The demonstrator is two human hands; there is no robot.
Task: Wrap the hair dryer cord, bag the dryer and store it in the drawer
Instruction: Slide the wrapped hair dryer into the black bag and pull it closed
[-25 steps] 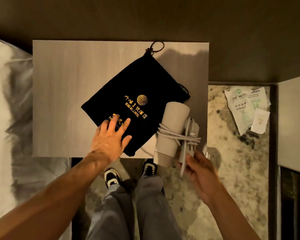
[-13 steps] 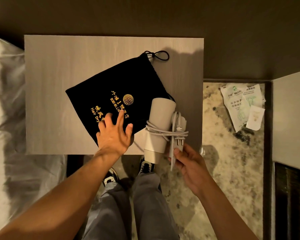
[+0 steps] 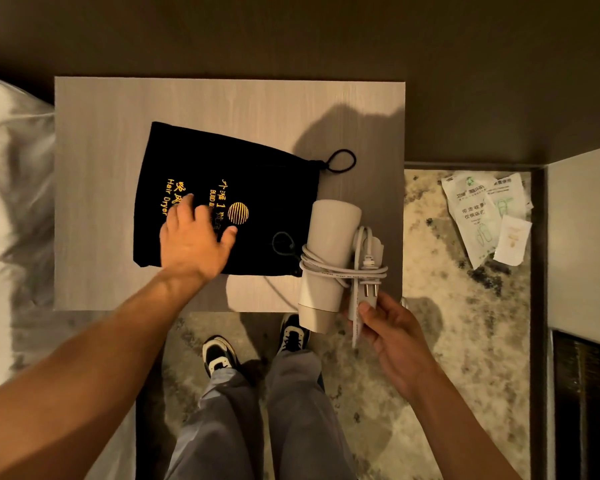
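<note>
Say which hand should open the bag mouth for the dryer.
Left, probably. The left hand already lies flat on the black bag, free of any load. The right hand holds the hair dryer, cord wrapped around it.

Left hand (image 3: 194, 240) flat on black bag (image 3: 257, 188); right hand (image 3: 388, 327) holds cord-wrapped dryer (image 3: 326, 251) over nightstand (image 3: 118, 133).

Warm, dim light falls from above and behind the camera, brightest on the tabletop (image 3: 111, 140) at centre. The upper frame sinks into brown darkness. A soft shadow lies on the tabletop, upper right of centre. The bedding (image 3: 11, 188) at the left edge is smeared and blurred. Straight edges bow slightly near the borders.
</note>
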